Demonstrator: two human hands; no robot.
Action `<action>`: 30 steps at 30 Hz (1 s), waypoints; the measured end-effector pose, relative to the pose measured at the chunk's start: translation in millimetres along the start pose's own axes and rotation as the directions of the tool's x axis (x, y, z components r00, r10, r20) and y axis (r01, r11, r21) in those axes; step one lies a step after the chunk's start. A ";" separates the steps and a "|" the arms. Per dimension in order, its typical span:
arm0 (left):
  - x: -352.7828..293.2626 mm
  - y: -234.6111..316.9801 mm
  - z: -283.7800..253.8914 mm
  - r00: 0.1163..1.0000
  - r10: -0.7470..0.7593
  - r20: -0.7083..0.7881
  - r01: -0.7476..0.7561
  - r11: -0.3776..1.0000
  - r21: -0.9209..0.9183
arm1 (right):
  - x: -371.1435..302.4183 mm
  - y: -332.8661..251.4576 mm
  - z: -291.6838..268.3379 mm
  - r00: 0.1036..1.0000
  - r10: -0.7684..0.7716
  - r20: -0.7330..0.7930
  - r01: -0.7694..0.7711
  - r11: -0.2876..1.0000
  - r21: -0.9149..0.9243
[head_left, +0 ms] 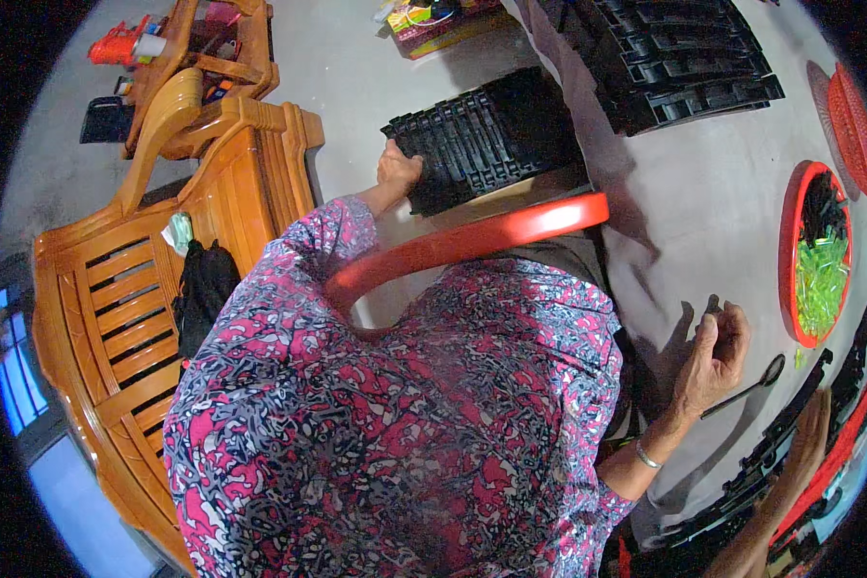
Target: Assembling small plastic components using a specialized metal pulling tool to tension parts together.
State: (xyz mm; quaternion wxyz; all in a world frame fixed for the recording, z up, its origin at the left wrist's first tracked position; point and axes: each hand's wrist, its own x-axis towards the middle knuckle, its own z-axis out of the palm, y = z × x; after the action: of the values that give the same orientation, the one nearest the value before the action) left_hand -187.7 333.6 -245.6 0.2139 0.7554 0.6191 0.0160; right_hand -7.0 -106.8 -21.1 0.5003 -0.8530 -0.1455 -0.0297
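Observation:
My left hand (pixel 398 171) reaches out past the curved red rim (pixel 472 234) and is closed on the near-left edge of a black ribbed plastic panel (pixel 472 144). The panel lies low beside the cloth-covered table. Over the table's grey cover, my right hand (pixel 711 361) is curled, its thumb and fingers pinched together. A small black piece (pixel 713 302) sticks up from these fingertips. Right of that hand is a red round tray (pixel 790 279) with black pieces (pixel 823 207) and translucent green pieces (pixel 821 284) in it.
More black ribbed panels (pixel 684 58) lie on the table's far end. A red woven basket (pixel 855 135) stands at the right. Another person's hand (pixel 811 433) is at the lower right, near long black strips (pixel 761 472). A wooden bench (pixel 135 318) stands on the left.

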 end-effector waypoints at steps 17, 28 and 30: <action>47.5 -15.1 -16.8 0.981 0.148 -0.123 -0.153 0.988 -0.032 | 1.0 0.3 1.3 0.998 -0.065 -0.005 0.065 0.998 -0.020; 174.1 -61.5 6.6 0.860 0.500 0.096 -0.510 0.845 0.164 | 1.0 1.7 -0.6 1.000 -0.012 -0.003 0.013 0.998 0.063; 140.4 -19.0 -8.7 0.853 0.496 0.162 -0.505 0.863 0.015 | -3.1 0.5 0.0 0.999 -0.024 -0.027 0.025 0.999 0.026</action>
State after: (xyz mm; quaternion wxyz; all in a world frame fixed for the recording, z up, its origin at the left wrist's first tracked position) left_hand -175.2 471.2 -278.0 0.2275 0.8951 0.3835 -0.0043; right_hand -9.8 -107.7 -22.2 0.5128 -0.8441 -0.1498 -0.0452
